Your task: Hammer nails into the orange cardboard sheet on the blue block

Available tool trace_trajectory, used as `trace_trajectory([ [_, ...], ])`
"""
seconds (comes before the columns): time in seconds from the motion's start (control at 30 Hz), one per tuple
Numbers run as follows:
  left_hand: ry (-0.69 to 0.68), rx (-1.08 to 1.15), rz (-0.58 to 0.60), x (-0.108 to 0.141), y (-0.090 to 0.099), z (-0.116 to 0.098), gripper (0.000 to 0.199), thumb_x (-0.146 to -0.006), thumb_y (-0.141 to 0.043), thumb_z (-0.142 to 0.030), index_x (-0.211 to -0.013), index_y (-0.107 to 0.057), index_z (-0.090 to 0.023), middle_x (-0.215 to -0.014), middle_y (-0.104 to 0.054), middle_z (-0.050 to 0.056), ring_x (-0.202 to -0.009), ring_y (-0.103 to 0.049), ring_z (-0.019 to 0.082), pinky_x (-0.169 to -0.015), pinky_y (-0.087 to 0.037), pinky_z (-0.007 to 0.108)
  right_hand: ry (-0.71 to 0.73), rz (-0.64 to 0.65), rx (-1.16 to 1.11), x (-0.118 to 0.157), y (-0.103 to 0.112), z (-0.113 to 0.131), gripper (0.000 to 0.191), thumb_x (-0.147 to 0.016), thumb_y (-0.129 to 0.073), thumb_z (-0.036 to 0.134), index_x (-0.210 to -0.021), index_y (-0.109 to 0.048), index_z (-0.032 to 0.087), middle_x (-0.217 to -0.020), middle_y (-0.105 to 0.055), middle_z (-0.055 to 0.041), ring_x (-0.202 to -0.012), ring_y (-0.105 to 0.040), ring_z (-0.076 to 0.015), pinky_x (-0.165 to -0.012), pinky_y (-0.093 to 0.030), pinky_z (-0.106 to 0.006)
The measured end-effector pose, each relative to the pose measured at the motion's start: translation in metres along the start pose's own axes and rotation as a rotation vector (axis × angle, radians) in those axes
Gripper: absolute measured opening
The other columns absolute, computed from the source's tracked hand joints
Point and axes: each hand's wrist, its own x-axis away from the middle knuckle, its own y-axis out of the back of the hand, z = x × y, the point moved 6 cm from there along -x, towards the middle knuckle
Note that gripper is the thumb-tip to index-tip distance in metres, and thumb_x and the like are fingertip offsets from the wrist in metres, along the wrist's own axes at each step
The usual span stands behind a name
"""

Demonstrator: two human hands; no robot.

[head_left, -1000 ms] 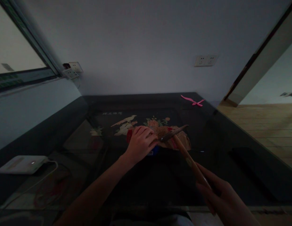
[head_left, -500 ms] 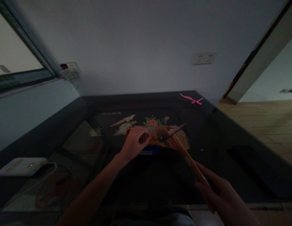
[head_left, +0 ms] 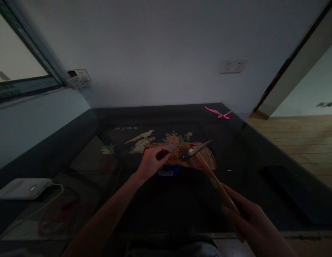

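Note:
My right hand (head_left: 242, 214) is wrapped round the wooden handle of a hammer (head_left: 212, 176). The hammer's dark metal head rests at or just above a spotted, patterned piece (head_left: 182, 149) at the middle of the table. My left hand (head_left: 155, 159) has thumb and forefinger pinched together at the left side of that piece; what lies between the fingertips is too small to make out. Brown crumpled material (head_left: 208, 159) spreads out to the right, beyond the hammer head. Beneath the piece, a blue round object with a label (head_left: 168, 171) partly shows.
The dark glossy table (head_left: 166, 207) carries a flower and bird print. A pink ribbon (head_left: 219, 114) lies at its back right, a white power bank (head_left: 23, 189) with a cable at the left, a dark flat object (head_left: 297, 192) at the right. A wall stands behind.
My left hand has shifted slightly, its thumb and forefinger still together. The hammer and my right hand have hardly moved.

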Motion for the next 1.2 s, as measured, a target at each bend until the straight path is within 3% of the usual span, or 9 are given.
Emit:
trace_trajectory([
  [0.3, 0.025, 0.056, -0.022, 0.0025, 0.0011, 0.0027, 0.005, -0.083, -0.061, -0.021, -0.083, -0.063, -0.017, -0.076, -0.071, 0.001, -0.069, -0.067, 0.015, -0.064, -0.054, 0.024, 0.007, 0.033, 0.018, -0.0039, -0.0024, -0.0006, 0.064, -0.083, -0.057, 0.043, -0.143, -0.047, 0.022, -0.059, -0.06, 0.0018, -0.046, -0.051, -0.0163, -0.04, -0.041, -0.024],
  [0.47, 0.023, 0.05, -0.006, 0.0038, 0.0004, 0.0042, 0.005, -0.085, -0.06, -0.023, -0.084, -0.063, -0.018, -0.077, -0.07, 0.0, -0.069, -0.067, 0.015, -0.065, -0.053, 0.024, 0.021, 0.059, 0.047, -0.0045, -0.0029, 0.0033, 0.064, -0.085, -0.053, 0.042, -0.144, -0.044, 0.019, -0.072, -0.066, -0.0014, -0.049, -0.051, -0.0153, -0.041, -0.042, -0.024],
  [0.83, 0.02, 0.089, 0.011, 0.0035, 0.0007, 0.0052, 0.005, -0.087, -0.058, -0.024, -0.087, -0.061, -0.019, -0.078, -0.069, 0.0, -0.07, -0.068, 0.015, -0.067, -0.054, 0.026, 0.002, 0.043, 0.022, -0.003, -0.0033, -0.0004, 0.067, -0.083, -0.056, 0.044, -0.144, -0.045, 0.018, -0.054, -0.052, 0.0047, -0.045, -0.047, -0.0148, -0.039, -0.039, -0.024],
  [1.03, -0.001, 0.044, 0.008, 0.005, -0.0011, 0.0081, 0.005, -0.086, -0.06, -0.022, -0.087, -0.063, -0.019, -0.08, -0.069, 0.0, -0.071, -0.067, 0.014, -0.067, -0.052, 0.024, 0.061, -0.018, 0.089, -0.0049, 0.0012, 0.0066, 0.061, -0.083, -0.057, 0.044, -0.139, -0.052, 0.02, -0.082, -0.069, -0.0043, -0.065, -0.062, -0.0198, -0.05, -0.049, -0.026],
  [1.2, -0.016, -0.016, 0.029, 0.0059, -0.004, 0.0079, 0.006, -0.085, -0.061, -0.022, -0.088, -0.065, -0.019, -0.079, -0.07, -0.001, -0.068, -0.065, 0.013, -0.065, -0.051, 0.023, 0.005, 0.015, 0.058, -0.0038, -0.0024, 0.0026, 0.067, -0.081, -0.058, 0.043, -0.142, -0.048, 0.018, -0.056, -0.055, 0.0041, -0.043, -0.047, -0.0137, -0.038, -0.039, -0.024],
])
